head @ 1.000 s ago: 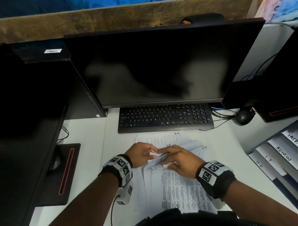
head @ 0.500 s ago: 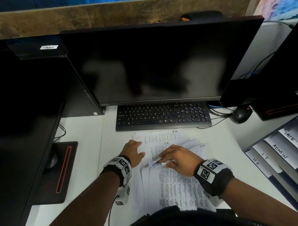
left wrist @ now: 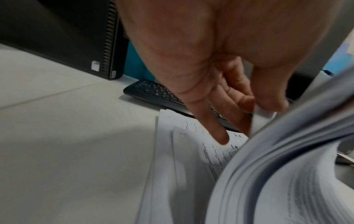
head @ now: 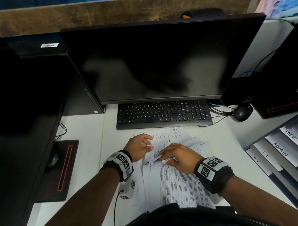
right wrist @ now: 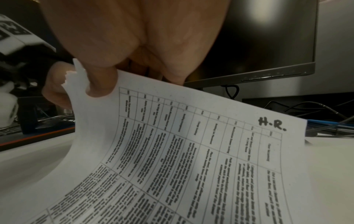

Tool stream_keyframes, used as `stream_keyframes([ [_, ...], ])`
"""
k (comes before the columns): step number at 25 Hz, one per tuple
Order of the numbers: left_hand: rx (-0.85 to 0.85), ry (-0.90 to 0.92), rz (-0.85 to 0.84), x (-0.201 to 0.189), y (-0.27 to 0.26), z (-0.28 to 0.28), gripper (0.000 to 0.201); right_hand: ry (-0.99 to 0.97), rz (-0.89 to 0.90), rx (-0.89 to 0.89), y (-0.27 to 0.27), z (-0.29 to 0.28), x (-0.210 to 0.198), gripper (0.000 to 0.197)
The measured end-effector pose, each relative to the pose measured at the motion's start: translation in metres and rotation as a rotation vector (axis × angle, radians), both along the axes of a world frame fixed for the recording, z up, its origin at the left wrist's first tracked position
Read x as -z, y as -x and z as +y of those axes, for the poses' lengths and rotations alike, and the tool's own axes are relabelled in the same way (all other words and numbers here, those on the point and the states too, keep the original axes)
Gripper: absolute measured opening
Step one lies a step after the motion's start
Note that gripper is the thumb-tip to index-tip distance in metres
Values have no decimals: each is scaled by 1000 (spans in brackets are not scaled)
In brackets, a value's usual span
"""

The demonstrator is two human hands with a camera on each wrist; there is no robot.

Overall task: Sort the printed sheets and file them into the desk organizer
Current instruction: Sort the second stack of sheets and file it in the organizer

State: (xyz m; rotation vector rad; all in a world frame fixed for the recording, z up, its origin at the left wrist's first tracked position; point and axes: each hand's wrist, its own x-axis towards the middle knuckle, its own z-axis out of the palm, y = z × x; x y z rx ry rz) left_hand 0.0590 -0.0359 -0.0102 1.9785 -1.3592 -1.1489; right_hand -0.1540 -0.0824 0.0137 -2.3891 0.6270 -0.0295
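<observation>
A fanned pile of printed sheets (head: 176, 184) lies on the white desk in front of the keyboard. My right hand (head: 175, 156) pinches the torn top left corner of a table sheet marked "H.R." (right wrist: 191, 151) and lifts it into a curl, thumb on top (right wrist: 99, 81). My left hand (head: 141, 147) hovers just left of it, two straight fingers (left wrist: 220, 136) touching a lower sheet marked "I.T.". A small white paper scrap (left wrist: 265, 112) shows between its thumb and forefinger. The blue desk organizer (head: 256, 147) stands at the right, its tabs reading H.R., I.T., ADMIN and TASK LIST.
A black keyboard (head: 163, 114) and a dark monitor (head: 157, 60) stand behind the sheets. A mouse (head: 242, 114) with cables lies at the right. A second monitor (head: 13, 102) and its base (head: 62, 171) fill the left. White desk shows either side of the pile.
A second ago both hands met on the sheets' top corner. My left hand has since drawn away to the left and back. My right hand keeps hold of the corner.
</observation>
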Motion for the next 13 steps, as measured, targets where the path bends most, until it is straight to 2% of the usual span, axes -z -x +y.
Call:
stream_keyframes([
  [3,219,-19,99,-5,-1,3,19,28,-35,-10,-1,1,2,28],
  [5,222,-25,127,-5,-5,4,17,70,-65,-17,1,2,4,28],
  [9,281,-78,66,-6,-7,4,20,82,-50,18,2,3,3,28],
  [11,309,-94,146,-7,-5,4,17,54,-43,37,2,1,2,25],
  [13,231,-123,285,-7,-5,3,13,28,-52,24,2,-1,3,23],
])
